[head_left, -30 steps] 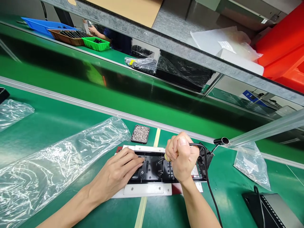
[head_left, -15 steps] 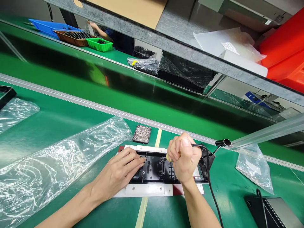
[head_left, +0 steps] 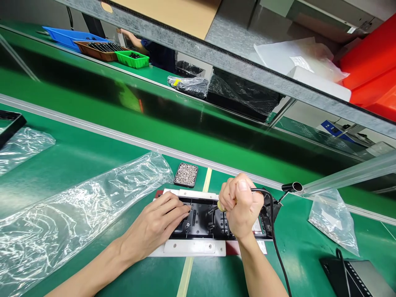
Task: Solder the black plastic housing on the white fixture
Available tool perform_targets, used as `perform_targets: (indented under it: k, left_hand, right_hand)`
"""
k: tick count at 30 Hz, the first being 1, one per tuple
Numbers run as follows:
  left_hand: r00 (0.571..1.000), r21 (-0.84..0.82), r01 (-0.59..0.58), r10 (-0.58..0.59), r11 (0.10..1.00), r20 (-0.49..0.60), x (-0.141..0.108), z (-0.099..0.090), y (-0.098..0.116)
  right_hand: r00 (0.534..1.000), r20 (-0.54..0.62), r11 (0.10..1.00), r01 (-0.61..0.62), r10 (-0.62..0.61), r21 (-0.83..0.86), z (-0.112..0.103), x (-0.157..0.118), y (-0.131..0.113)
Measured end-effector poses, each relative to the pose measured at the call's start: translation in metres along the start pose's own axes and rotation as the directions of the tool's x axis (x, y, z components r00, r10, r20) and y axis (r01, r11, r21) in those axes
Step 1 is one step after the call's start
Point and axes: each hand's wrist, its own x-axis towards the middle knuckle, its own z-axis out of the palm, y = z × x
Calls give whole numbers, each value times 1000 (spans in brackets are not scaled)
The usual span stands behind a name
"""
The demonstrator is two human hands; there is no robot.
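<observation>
A long black plastic housing [head_left: 202, 218] lies open side up between white fixture blocks [head_left: 194, 246]. My left hand [head_left: 159, 216] rests over its left end, with fingers bent and tips pressed together inside; what they hold, if anything, is hidden. Above the housing's right half, my right hand [head_left: 243, 202] is wrapped in a fist round a corded soldering iron [head_left: 220, 206]. Only its yellowish part and thin tip show, the tip pointing left toward the black posts in the middle of the housing. Its black cable [head_left: 273, 231] runs out over the wrist side.
A small black tray [head_left: 186, 175] of tiny metal parts stands behind the housing. Clear plastic bags [head_left: 93, 210] cover the left. A metal tube holder [head_left: 292, 187] and a bag of small parts [head_left: 334, 220] lie right. Across the partition are bins [head_left: 133, 60] and another person's arm [head_left: 133, 40].
The whole view has shifted very slightly. Both hands, the soldering iron and the housing keep the same places relative to each other.
</observation>
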Motion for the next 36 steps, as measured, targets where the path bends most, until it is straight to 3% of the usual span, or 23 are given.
perform_targets:
  k: [36]
  left_hand:
    - [1000, 2, 5, -5, 1000, 4, 2, 0, 1]
  right_hand:
    - [1000, 18, 1000, 20, -20, 1, 0, -1, 1]
